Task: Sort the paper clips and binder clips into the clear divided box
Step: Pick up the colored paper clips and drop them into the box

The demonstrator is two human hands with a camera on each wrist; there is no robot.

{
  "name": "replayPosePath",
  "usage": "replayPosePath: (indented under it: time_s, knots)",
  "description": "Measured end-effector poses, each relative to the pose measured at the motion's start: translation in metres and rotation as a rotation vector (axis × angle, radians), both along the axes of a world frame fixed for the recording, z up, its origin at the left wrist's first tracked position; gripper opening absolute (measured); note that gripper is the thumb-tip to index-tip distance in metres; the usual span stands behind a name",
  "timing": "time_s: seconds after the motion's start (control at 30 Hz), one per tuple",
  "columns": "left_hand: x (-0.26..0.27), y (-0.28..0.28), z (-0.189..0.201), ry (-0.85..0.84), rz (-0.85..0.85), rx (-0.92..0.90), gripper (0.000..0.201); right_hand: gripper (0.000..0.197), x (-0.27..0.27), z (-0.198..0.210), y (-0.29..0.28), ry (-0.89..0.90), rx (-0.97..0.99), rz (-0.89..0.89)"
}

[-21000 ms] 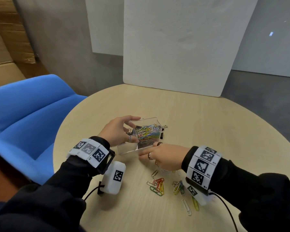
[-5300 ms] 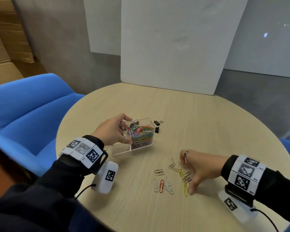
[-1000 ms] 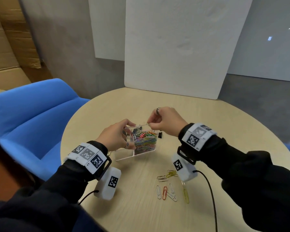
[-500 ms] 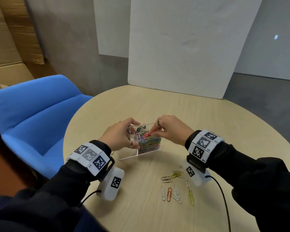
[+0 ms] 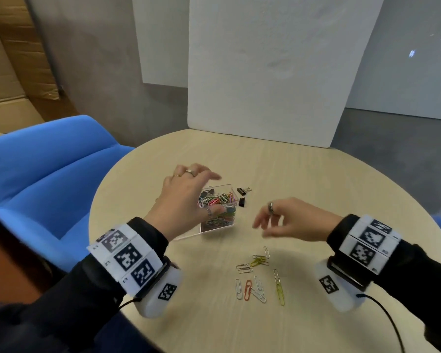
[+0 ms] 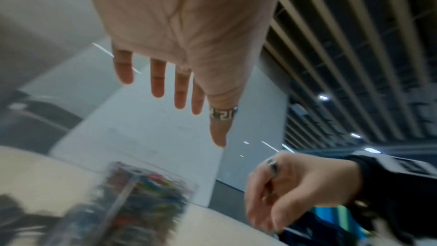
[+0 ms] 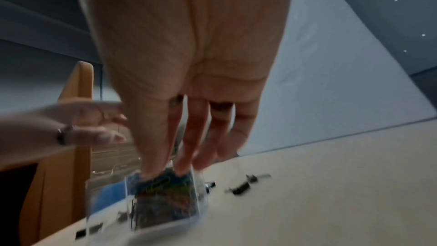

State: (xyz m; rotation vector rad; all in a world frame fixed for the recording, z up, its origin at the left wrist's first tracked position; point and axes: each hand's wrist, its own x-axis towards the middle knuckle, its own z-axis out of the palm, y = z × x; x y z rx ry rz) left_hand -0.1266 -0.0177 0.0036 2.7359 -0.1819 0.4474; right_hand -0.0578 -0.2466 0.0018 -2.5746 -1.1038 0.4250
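The clear divided box (image 5: 215, 229) stands mid-table, one compartment heaped with coloured paper clips (image 5: 218, 200); dark clips show in its far compartment. My left hand (image 5: 209, 192) hovers just above the box, fingers straight and spread, holding nothing; the left wrist view shows the left hand (image 6: 198, 119) open over the blurred box (image 6: 141, 194). My right hand (image 5: 261, 226) floats right of the box, fingers loosely curled and empty. In the right wrist view the right hand (image 7: 179, 166) hangs before the box (image 7: 160, 199). Two black binder clips (image 5: 243, 196) lie right of the box. Several loose paper clips (image 5: 256, 278) lie nearer me.
The round wooden table (image 5: 316, 179) has a blue chair (image 5: 43, 169) at its left edge. A white board (image 5: 278, 72) leans against the wall behind the table. A cable (image 5: 387, 317) trails from my right wrist camera.
My right hand has left the box and pulled back to the right, empty. My left hand has let go of the box wall and lifted above it with fingers spread.
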Motion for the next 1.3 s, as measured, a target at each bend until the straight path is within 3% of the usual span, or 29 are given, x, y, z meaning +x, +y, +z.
replayPosePath:
  time_s: [0.1, 0.2, 0.3, 0.4, 0.63, 0.83, 1.03, 1.13, 1.2, 1.3]
  knots:
    - [-0.015, -0.026, -0.005, 0.171, -0.210, 0.010, 0.035, 0.031, -0.007, -0.014, -0.021, 0.150, -0.187, 0.037]
    - [-0.021, -0.043, -0.022, 0.524, -0.342, 0.134, 0.037, 0.038, -0.017, -0.028, -0.030, 0.250, -0.224, 0.066]
    - [-0.020, -0.051, -0.033, 0.679, -0.467, 0.236, 0.043, 0.033, -0.023, -0.037, -0.027, 0.236, -0.197, 0.101]
    - [-0.017, -0.056, -0.035, 0.702, -0.494, 0.234, 0.042, 0.024, -0.023, -0.038, -0.023, 0.221, -0.182, 0.097]
    - [-0.010, -0.061, -0.038, 0.717, -0.535, 0.236, 0.020, 0.021, -0.024, -0.040, -0.027, 0.228, -0.207, 0.088]
    - [-0.011, -0.058, -0.041, 0.740, -0.553, 0.278, 0.021, 0.012, -0.029, -0.040, -0.030, 0.180, -0.185, 0.054]
    - [-0.016, -0.056, -0.037, 0.706, -0.533, 0.210, 0.010, 0.016, -0.037, -0.039, -0.041, 0.318, -0.043, -0.033]
    - [-0.016, -0.059, -0.034, 0.681, -0.577, 0.132, 0.023, 0.016, -0.040, -0.036, -0.041, 0.373, 0.003, -0.003]
    - [-0.015, -0.064, -0.033, 0.679, -0.610, 0.158, 0.040, 0.020, -0.041, -0.035, -0.038, 0.338, -0.030, 0.051]
    - [-0.013, -0.069, -0.035, 0.650, -0.650, 0.251, 0.048, 0.024, -0.041, -0.037, -0.032, 0.267, -0.121, 0.132]
